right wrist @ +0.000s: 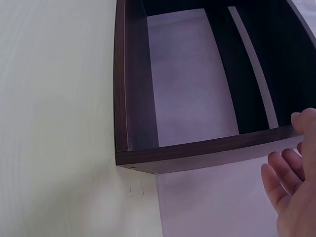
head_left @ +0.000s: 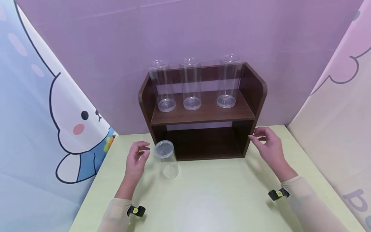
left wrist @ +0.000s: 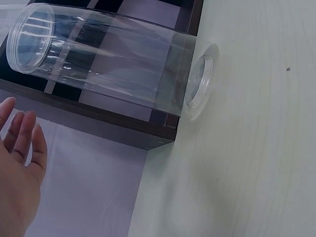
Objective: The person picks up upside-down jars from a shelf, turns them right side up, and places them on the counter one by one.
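Observation:
A clear cylindrical jar (head_left: 169,168) with a lid stands upright on the table, in front of the shelf's lower left corner. Just left of it hovers my left hand (head_left: 136,161), fingers loosely bent and apart from the jar. The left wrist view shows the same jar (left wrist: 123,59) sideways, with the hand (left wrist: 22,168) beside it. A dark brown two-tier shelf (head_left: 203,116) stands at the back. My right hand (head_left: 269,146) is at its right side panel, fingers relaxed. In the right wrist view the thumb (right wrist: 303,121) lies at the panel's edge; whether it touches, I cannot tell.
On the shelf's upper board stand a left clear jar (head_left: 166,104), a middle one (head_left: 192,102) and a right one (head_left: 226,100). A purple cloth wall (head_left: 116,64) rises behind. Printed cloths flank the pale table (head_left: 214,193), a rabbit (head_left: 75,116) on the left one.

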The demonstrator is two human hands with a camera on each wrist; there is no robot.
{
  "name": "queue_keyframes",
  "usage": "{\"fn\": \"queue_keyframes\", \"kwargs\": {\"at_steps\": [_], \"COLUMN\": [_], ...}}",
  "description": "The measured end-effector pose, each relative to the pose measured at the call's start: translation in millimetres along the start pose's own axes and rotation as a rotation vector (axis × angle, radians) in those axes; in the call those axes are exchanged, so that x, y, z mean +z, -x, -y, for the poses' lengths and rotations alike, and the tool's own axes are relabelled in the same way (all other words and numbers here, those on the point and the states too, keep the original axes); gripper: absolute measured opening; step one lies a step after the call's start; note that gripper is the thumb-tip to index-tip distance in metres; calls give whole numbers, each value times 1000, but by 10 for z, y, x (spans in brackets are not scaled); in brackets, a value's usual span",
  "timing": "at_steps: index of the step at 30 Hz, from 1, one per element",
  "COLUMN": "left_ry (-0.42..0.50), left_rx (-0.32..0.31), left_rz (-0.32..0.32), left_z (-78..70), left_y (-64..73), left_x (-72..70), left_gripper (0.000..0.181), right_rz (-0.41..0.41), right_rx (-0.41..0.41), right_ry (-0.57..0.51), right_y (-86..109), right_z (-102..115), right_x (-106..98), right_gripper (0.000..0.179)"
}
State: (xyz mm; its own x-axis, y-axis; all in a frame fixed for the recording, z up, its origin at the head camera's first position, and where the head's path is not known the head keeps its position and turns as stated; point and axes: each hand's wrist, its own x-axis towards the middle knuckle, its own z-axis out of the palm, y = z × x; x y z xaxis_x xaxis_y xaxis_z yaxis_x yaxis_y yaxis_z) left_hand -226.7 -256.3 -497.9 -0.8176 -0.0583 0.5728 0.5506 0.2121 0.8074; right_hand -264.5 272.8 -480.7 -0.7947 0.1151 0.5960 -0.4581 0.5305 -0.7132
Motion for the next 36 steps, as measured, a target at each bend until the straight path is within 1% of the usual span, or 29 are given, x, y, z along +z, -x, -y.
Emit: {"fn": "queue_keyframes", "kwargs": {"at_steps": [5, 9, 15, 19, 23, 31, 33, 36], "left_ry": [5, 11, 10, 1, -11, 11, 15, 20], "left_rx": [-2, -2, -4, -4, 1, 61, 77, 109], "left_rz": [-2, -2, -5, -3, 7, 0, 2, 25], "left_z": [-4, -17, -16, -37, -80, -195, -251, -365], "left_y": [3, 3, 0, -8, -22, -54, -56, -76], "left_x": [-10, -13, -30, -42, -49, -29, -17, 19], "left_gripper": [26, 26, 25, 25, 25, 24, 24, 23], "right_rz": [21, 29, 27, 28, 24, 17, 20, 18], "right_rx": [7, 41, 86, 96, 98, 109, 114, 123], "right_ry": [-12, -31, -8, -2, -19, -47, -47, -45], "right_y": [-17, -9, 4, -2, -8, 2, 3, 3], "right_z": [21, 35, 48, 41, 32, 19, 15, 5], "right_x": [12, 17, 18, 26, 39, 54, 55, 48], "right_gripper": [27, 29, 31, 31, 29, 29, 30, 31]}}
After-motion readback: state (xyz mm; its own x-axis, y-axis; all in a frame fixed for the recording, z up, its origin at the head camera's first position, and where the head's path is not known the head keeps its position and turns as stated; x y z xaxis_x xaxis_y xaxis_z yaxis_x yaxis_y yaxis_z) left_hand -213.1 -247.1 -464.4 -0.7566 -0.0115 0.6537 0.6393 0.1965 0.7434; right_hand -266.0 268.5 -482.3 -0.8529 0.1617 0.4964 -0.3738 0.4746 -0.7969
